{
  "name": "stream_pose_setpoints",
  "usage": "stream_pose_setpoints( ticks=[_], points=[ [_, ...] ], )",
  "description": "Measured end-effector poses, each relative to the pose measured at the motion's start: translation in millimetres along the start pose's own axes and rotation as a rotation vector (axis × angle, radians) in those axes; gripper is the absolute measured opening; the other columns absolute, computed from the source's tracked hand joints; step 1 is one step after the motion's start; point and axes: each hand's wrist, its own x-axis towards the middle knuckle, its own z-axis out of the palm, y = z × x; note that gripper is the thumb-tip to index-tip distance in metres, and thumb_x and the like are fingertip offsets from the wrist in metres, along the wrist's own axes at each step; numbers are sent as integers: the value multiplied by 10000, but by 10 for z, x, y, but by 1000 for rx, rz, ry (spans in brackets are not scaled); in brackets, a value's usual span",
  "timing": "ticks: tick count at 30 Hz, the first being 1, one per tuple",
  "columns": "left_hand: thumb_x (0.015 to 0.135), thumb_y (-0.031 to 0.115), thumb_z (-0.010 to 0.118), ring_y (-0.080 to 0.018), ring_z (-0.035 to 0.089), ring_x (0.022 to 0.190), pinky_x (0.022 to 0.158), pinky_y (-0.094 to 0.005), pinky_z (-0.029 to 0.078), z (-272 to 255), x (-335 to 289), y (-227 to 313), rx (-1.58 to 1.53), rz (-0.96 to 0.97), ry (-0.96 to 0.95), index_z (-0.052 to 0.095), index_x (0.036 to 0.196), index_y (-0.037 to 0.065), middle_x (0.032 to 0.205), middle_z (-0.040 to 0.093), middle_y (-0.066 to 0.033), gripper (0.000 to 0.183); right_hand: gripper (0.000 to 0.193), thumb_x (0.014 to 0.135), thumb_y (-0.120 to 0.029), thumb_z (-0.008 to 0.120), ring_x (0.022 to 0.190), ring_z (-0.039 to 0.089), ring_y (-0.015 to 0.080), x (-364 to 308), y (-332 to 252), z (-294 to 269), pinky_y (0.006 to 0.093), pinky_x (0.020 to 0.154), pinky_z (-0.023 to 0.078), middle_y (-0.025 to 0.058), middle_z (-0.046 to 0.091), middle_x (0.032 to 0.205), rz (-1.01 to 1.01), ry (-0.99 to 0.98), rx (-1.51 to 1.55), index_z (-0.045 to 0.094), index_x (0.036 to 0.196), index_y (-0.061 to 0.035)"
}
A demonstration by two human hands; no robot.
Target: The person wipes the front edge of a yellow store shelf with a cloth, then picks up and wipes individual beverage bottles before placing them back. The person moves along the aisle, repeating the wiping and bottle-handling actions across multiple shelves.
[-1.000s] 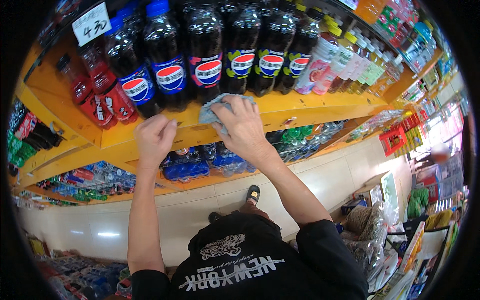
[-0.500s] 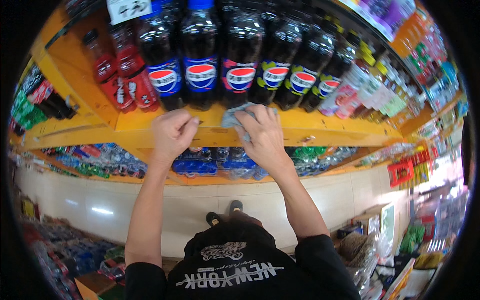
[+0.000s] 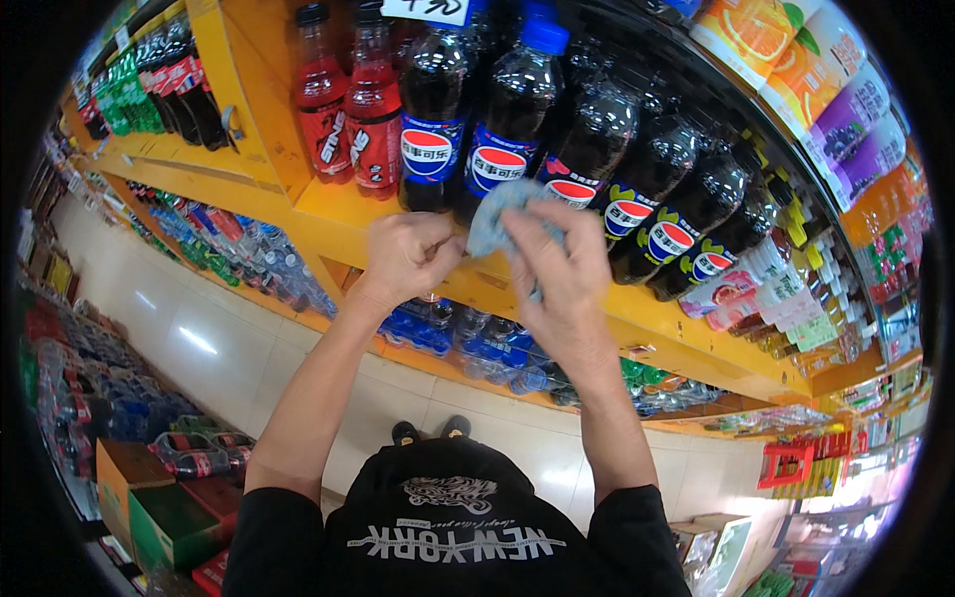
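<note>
A light blue cloth is gripped in the fingers of my right hand. It is in front of a dark cola bottle with a blue cap and hides part of its base. My left hand is closed in a fist at the front edge of the yellow shelf, close to the cloth. Whatever that fist may hold is hidden. Just beyond it stand another cola bottle and two red drink bottles.
More cola bottles line the shelf to the right, with pale-labelled drinks past them. Packed bottles fill the lower shelf. Fruit-juice bottles stand at the upper right. Cardboard boxes sit at the lower left.
My view has swung left along the shelf. The cloth has come up from the shelf edge in my right hand, toward the blue-capped bottle. My left hand stays closed.
</note>
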Motion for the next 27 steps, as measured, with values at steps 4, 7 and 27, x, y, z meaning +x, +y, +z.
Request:
stream_pose_setpoints(
  ticks=[4, 7, 27],
  points=[
    [742, 153, 652, -314, 527, 497, 439, -385, 382, -23, 9, 66, 86, -35, -6, 471, 547, 46, 541, 480, -120, 287, 410, 691, 23, 703, 937, 558, 315, 498, 30, -101, 378, 801, 444, 134, 583, 1065, -150, 209, -52, 656, 1079, -100],
    [743, 157, 650, -320, 529, 500, 439, -383, 385, -20, -3, 67, 105, -52, 7, 469, 542, 46, 542, 486, -119, 292, 377, 721, 56, 679, 960, 557, 295, 740, 73, -114, 362, 788, 453, 144, 564, 1092, -244, 251, -141, 661, 1076, -69],
    [900, 221, 531, -301, 570, 542, 492, -365, 426, -101, -8, 64, -86, -39, -6, 592, 625, 19, 582, 550, -137, 347, 369, 713, -39, 619, 910, 552, 322, -255, -31, 418, 413, 777, 452, 137, 568, 1042, -44, -249, -122, 627, 1081, -12]
  ],
)
